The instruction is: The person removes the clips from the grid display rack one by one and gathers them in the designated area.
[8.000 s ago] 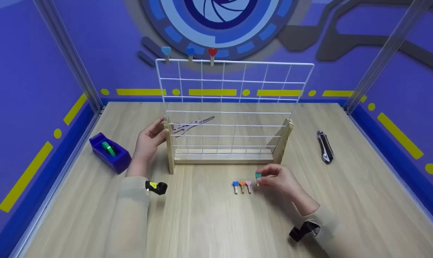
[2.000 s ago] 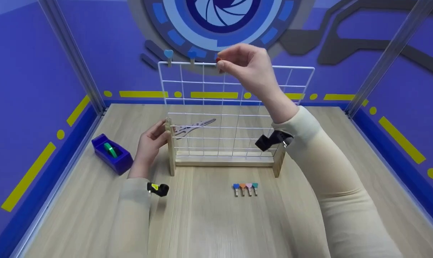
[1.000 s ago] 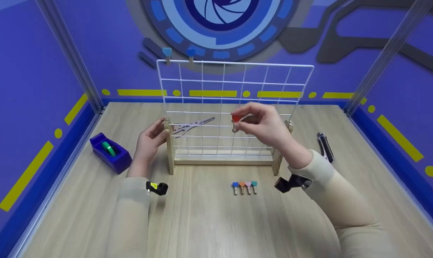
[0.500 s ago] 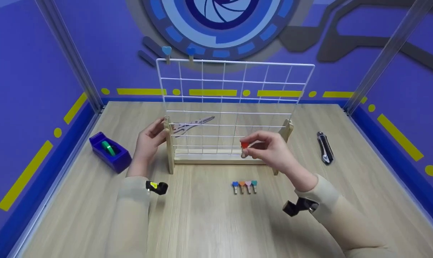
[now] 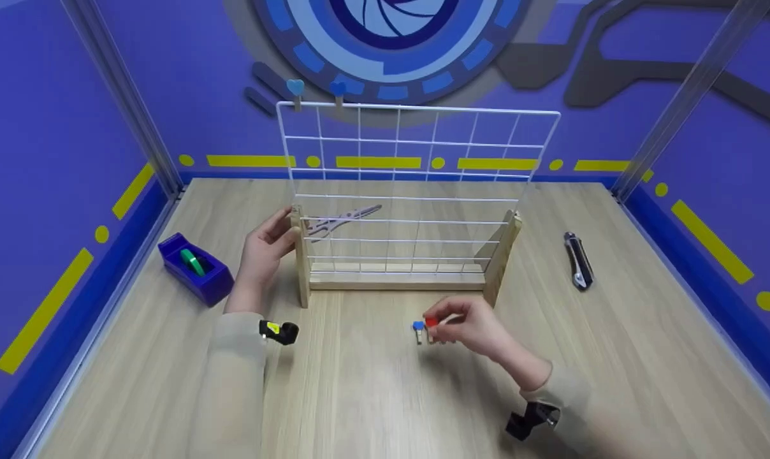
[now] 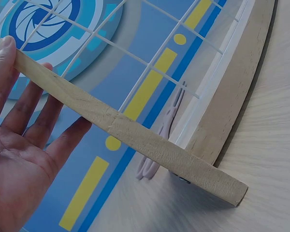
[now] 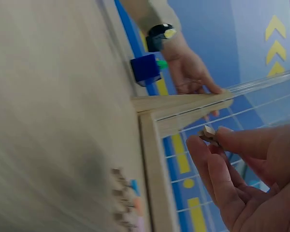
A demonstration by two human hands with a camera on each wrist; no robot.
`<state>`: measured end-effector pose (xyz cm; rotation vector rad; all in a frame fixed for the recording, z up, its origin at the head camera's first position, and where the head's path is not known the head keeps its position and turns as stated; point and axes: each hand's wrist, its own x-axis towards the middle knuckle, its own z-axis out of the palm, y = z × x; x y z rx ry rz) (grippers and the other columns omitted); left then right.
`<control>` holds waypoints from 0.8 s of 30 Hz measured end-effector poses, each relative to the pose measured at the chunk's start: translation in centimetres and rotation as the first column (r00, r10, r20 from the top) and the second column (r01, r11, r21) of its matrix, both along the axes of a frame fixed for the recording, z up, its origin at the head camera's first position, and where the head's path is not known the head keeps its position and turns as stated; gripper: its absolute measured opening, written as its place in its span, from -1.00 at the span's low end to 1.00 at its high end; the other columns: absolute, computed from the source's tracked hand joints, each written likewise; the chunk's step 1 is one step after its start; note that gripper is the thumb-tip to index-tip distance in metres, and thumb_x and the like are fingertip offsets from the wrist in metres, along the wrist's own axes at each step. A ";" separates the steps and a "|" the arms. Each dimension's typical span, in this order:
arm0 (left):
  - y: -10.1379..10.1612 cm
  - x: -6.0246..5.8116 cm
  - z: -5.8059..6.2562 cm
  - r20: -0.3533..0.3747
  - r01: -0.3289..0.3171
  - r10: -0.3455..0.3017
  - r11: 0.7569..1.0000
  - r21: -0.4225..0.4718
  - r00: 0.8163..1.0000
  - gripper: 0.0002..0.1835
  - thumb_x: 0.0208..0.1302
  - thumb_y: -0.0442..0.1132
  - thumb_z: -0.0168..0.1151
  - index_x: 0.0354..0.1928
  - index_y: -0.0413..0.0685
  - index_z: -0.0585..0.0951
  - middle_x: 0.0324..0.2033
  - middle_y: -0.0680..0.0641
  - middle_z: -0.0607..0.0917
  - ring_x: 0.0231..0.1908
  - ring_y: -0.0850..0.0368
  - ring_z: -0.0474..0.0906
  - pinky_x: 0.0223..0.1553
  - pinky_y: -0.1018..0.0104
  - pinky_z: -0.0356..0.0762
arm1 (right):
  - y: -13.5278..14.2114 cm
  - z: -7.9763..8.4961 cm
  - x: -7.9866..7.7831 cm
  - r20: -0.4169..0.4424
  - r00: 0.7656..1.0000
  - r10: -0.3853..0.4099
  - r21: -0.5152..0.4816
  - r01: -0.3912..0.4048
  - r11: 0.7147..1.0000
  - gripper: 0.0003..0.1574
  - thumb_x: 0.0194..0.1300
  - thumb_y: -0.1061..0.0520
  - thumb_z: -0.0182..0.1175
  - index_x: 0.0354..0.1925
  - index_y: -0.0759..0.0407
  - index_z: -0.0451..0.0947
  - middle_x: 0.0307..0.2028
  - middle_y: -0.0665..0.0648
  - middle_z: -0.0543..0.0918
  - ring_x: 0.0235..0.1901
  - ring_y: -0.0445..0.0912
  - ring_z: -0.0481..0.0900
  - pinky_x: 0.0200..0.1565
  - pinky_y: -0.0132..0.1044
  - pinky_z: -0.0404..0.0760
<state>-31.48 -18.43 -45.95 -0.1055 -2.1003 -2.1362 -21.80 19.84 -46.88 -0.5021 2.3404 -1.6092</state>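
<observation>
My right hand (image 5: 471, 325) pinches a red heart clothespin (image 5: 431, 322) between thumb and fingertips, low over the table at the front row. A blue heart clothespin (image 5: 418, 330) lies just left of it. In the right wrist view, orange (image 7: 138, 205) and pink (image 7: 140, 224) hearts show in that row; in the head view, my right hand hides the row's other pins. My left hand (image 5: 262, 252) grips the left wooden upright (image 5: 301, 268) of the white wire grid rack (image 5: 417, 108). Light-blue (image 5: 295, 87) and blue (image 5: 338, 89) heart clothespins are clipped at the grid's top left.
A blue tape dispenser (image 5: 197, 271) with green tape stands left of my left hand. Behind the grid lies a pale purple scissors-like tool (image 5: 343, 222). A black utility knife (image 5: 578, 261) lies on the right of the table.
My right hand was at the teal clothespin in the row, then took the red one off the grid's top wire and brought it down to the row. My left hand stayed on the upright.
</observation>
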 end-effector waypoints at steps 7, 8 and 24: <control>0.0 0.0 0.0 -0.012 0.007 -0.007 1.000 0.009 1.000 -0.38 0.46 -0.22 0.26 0.50 -0.11 0.38 0.37 -0.29 0.54 0.08 0.40 0.63 0.12 0.42 0.67 | -0.6 -2.7 1.1 -0.046 0.999 0.014 0.117 -0.008 0.993 -0.78 0.16 0.36 0.45 -0.19 0.29 0.68 -0.29 0.21 0.76 -0.34 -0.18 0.64 -0.29 -0.46 0.67; -0.1 0.0 0.0 -0.013 0.008 -0.008 1.000 0.007 1.000 -0.37 0.45 -0.21 0.27 0.51 -0.11 0.37 0.37 -0.29 0.53 0.08 0.40 0.63 0.12 0.43 0.67 | -0.7 -2.9 1.3 -0.048 0.999 0.015 0.135 -0.008 0.991 -0.79 0.16 0.36 0.46 -0.21 0.26 0.69 -0.30 0.19 0.76 -0.35 -0.19 0.62 -0.31 -0.47 0.65; -0.1 0.1 0.1 -0.017 0.021 -0.021 0.999 0.034 1.000 -0.37 0.47 -0.26 0.23 0.52 -0.16 0.34 0.36 -0.37 0.51 0.04 0.40 0.64 0.10 0.45 0.67 | -1.8 -4.4 2.1 -0.084 0.996 -0.044 0.249 0.063 0.967 -0.83 0.15 0.36 0.47 -0.30 0.20 0.71 -0.42 0.02 0.67 -0.41 -0.20 0.53 -0.43 -0.47 0.52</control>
